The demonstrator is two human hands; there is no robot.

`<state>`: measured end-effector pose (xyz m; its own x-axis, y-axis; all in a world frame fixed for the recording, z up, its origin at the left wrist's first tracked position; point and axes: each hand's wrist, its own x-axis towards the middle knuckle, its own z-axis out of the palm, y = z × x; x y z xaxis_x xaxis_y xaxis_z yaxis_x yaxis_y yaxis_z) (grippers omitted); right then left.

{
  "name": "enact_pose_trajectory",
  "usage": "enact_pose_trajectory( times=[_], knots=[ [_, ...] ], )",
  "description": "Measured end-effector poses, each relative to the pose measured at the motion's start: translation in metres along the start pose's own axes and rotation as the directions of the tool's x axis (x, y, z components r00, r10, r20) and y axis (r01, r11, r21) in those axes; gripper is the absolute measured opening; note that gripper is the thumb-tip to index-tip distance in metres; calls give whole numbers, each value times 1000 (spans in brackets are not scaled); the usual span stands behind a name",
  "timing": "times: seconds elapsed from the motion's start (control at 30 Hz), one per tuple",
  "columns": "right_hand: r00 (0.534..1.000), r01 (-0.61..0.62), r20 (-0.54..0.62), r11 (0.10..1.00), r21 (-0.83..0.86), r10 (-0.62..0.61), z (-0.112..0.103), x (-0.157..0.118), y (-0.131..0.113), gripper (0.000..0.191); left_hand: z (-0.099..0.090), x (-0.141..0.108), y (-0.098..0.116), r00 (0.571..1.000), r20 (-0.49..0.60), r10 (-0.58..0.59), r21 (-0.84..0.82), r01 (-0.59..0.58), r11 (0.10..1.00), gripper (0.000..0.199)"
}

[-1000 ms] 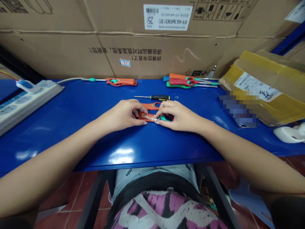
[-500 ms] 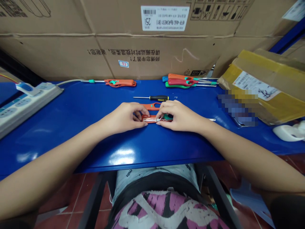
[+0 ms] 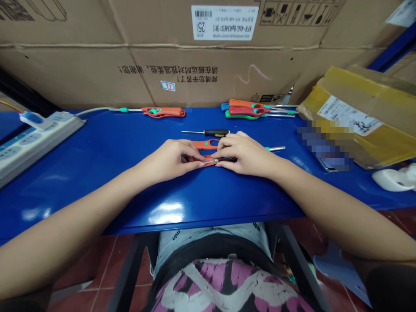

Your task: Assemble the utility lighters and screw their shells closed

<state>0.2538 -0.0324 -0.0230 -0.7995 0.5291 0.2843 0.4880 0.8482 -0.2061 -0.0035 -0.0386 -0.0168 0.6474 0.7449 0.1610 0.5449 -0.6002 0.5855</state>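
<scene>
Between my hands is an opened long-nosed lighter [image 3: 210, 162], an orange half shell with a clear fuel tank and thin wires showing inside. My left hand [image 3: 177, 158] pinches its left end, thumb and fingertips over the tank. My right hand [image 3: 245, 154] grips the middle, hiding most of the trigger part. The metal nozzle [image 3: 277, 148] sticks out to the right past my right hand, tilted slightly away from me. Just behind lies the loose orange shell half [image 3: 203, 144], partly covered by my right fingers. A black and yellow screwdriver [image 3: 216, 132] rests beyond it.
Against the carton [image 3: 97, 78] lie an orange lighter [image 3: 165, 112] and a pile of several coloured lighters [image 3: 248, 109]. A power strip [image 3: 42, 134] is at left. On the right are a taped box [image 3: 364, 121], a blurred-out phone [image 3: 326, 147] and a white object [image 3: 393, 180].
The lighter's nozzle end has swung away from me, so the lighter now lies at a slant. My left fingers have closed further over the tank.
</scene>
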Motion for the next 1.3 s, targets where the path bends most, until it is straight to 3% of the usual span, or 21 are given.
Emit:
enact_pose_trajectory(
  times=[0.23, 0.4, 0.7, 0.93, 1.3],
  knots=[
    [995, -95, 1, 991, 97, 95, -7, -3, 3, 34, 1, -1, -1, 1000, -8, 14, 22, -13, 1000, 25],
    [984, -178, 2, 969, 173, 181, -4, -1, 8, 27, 1, -1, -2, 999, -2, 46, 57, -46, 997, 25],
    [990, -138, 22, 951, 276, 138, -5, -1, 5, 14, 4, -6, 10, 994, -20, 104, 260, -95, 961, 22],
    [990, -140, 56, 952, 272, 130, -7, -3, 4, 20, 17, -1, 4, 977, -111, 182, 190, -159, 969, 16],
    [987, -157, 88, 947, 281, 137, -9, -4, 1, 19, 14, -1, 11, 946, -162, 280, 213, -244, 946, 11]
  ],
)
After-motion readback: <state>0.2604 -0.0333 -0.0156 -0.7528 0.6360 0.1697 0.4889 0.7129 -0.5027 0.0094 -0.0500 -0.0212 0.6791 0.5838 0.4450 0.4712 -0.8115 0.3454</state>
